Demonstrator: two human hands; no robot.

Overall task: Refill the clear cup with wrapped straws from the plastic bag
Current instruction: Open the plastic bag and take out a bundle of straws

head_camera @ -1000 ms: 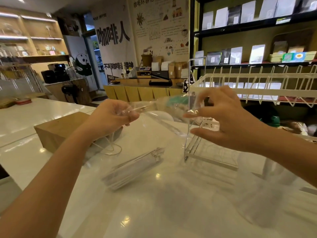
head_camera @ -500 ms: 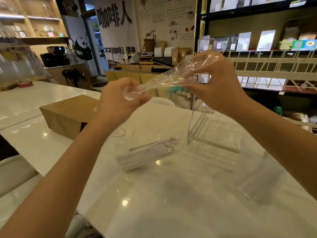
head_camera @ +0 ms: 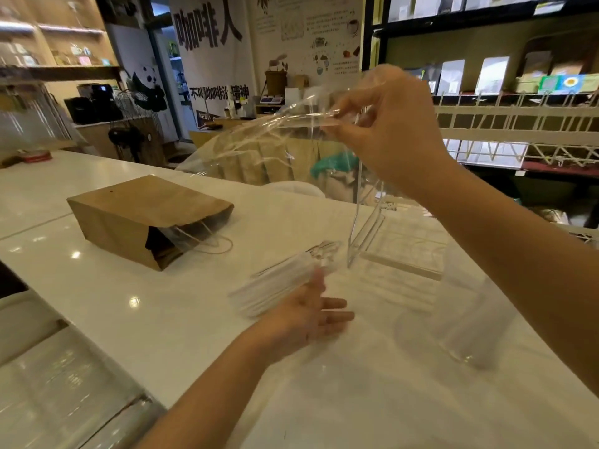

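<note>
My right hand is raised above the counter and pinches the top edge of the clear plastic bag, which hangs open below it. A bundle of white wrapped straws lies at the bag's bottom, resting on the white counter. My left hand is low, fingers spread and holding nothing, just in front of the straws' near end. The clear cup stands upright on the counter at the right, below my right forearm, and looks empty.
A brown paper bag lies on its side at the left with its string handles out. A clear acrylic sign stand sits just behind the straws. A white wire rack and dark shelves fill the right background.
My left hand let go of the bag's mouth and dropped down toward the straws. My right hand keeps hold of the bag's top and lifted it higher.
</note>
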